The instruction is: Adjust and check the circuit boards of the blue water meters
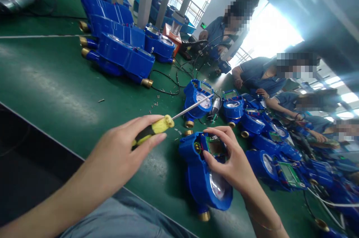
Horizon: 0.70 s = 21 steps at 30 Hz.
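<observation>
My left hand (123, 148) is wrapped round the yellow and black handle of a screwdriver (153, 130), whose long metal shaft points up and to the right, away from me. In front of me a blue meter (196, 178) with brass ends lies on the green table. My right hand (230, 155) grips the green circuit board (215, 145) in the meter's open upper compartment, thumb on the near side and fingers on the far edge. Coloured wires show beside the board. Just beyond, another blue meter (193, 99) stands behind the screwdriver's shaft.
Several blue meters stand at the left back (120, 51) and along the right (266, 163). Small screws (157, 98) and black cables lie on the green table (56, 81). A metal tool (215, 105) rests beside the far meter. Several people work at the back right.
</observation>
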{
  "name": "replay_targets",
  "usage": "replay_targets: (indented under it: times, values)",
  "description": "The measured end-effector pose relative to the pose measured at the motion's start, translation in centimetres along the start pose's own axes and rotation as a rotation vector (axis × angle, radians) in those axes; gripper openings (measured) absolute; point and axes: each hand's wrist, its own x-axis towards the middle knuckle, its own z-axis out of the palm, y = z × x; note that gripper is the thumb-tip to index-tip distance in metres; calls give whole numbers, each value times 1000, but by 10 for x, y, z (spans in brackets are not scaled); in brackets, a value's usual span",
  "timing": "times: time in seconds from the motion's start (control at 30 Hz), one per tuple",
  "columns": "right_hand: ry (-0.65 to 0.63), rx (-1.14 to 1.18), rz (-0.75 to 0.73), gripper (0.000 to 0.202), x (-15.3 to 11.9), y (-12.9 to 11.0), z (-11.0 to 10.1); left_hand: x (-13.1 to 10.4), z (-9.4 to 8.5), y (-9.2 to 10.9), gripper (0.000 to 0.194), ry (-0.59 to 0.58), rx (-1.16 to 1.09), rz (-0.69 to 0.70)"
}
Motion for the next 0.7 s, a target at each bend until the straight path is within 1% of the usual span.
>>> replay_targets:
  times: [0.07, 0.13, 0.17, 0.23, 0.33, 0.43, 0.53, 0.7]
  values:
    - [-3, -15, 26, 40, -1, -5, 2, 9, 28, -8, 37, -153, -33, -35]
    - [17, -30, 26, 40, -1, -7, 5, 14, 51, -10, 45, -252, -116, -78]
    - [29, -35, 24, 40, -1, -7, 6, 15, 60, -9, 49, -288, -145, -98]
    - [46, -37, 23, 39, 0, -3, 7, 15, 71, -6, 54, -339, -171, -133]
    - [51, -24, 38, 39, 2, 5, 6, 16, 76, -3, 55, -349, -185, -178]
    - [45, 11, 79, 38, 4, 9, 4, 18, 79, -2, 52, -330, -186, -176]
    - [33, 76, 169, 36, 7, 8, 2, 19, 83, -3, 54, -317, -175, -181]
    - [-39, 193, 330, 36, 15, 0, -3, 19, 85, -3, 56, -302, -163, -200]
